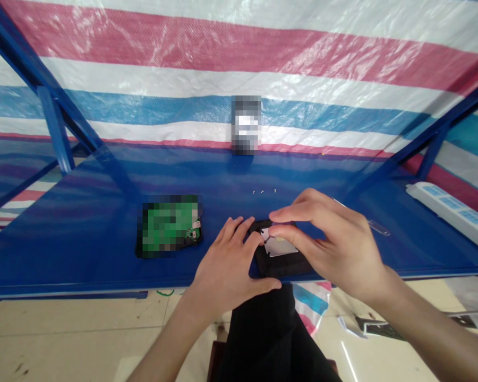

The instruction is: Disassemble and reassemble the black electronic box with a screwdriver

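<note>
A black plastic casing (263, 265) with a silvery metal plate (281, 246) in it lies at the front edge of the blue table. My left hand (233, 265) grips its left side, thumb at the front and fingers spread along the edge. Over the plate is my right hand (330, 239), thumb and forefinger a little apart with nothing visible between them; its other fingers are bent. Behind this hand lies a thin tool with a clear end (379, 228), partly hidden. Further back are small screws (262, 191), loose on the table.
To the left lies a black housing with a green circuit board (169, 225), partly blurred out. A blurred dark box (246, 127) stands at the back. On the right is a white power strip (454, 215). Blue metal struts (56, 130) rise at both sides before a striped sheet (163, 79).
</note>
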Available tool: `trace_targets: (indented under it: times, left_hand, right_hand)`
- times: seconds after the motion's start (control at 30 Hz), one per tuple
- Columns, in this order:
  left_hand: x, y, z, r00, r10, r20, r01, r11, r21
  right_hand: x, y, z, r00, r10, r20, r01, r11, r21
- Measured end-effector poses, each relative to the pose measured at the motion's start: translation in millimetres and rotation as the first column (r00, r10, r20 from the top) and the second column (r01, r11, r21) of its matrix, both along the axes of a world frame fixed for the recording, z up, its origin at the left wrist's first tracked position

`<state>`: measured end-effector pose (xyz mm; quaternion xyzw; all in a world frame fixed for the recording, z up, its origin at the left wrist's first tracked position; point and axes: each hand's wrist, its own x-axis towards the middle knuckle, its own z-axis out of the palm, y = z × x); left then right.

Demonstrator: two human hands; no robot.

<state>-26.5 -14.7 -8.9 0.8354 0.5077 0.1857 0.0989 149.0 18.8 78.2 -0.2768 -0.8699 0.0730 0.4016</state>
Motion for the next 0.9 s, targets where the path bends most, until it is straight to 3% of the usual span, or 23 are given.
trace_targets:
  times: [0.27,0.5,0.77,0.9]
  left_hand:
    - [-0.6,0.4,2.1,1.0,0.002,-0.006,-0.002,1.0,-0.017]
    - [-0.9,0.0,-1.6,1.0,0.009,0.009,-0.009,1.0,-0.014]
    - [-0.8,-0.3,2.2,1.0,0.005,0.005,-0.005,1.0,-0.018]
    - [-1.1,0.4,-0.3,1.0,0.003,0.007,-0.003,1.0,-0.004]
  right_hand:
    - [5.1,-6.6,1.7,0.999,0.012,0.045,-0.007,0.994,-0.112]
    - [-1.0,-2.7,-1.3,0.999,-0.015,-0.032,0.015,1.0,0.011]
    - [5.2,-8.2,0.8,0.999,0.02,0.049,-0.014,0.992,-0.122]
    - [3.3,-7.4,0.2,1.0,-0.008,0.011,0.01,0.994,-0.112]
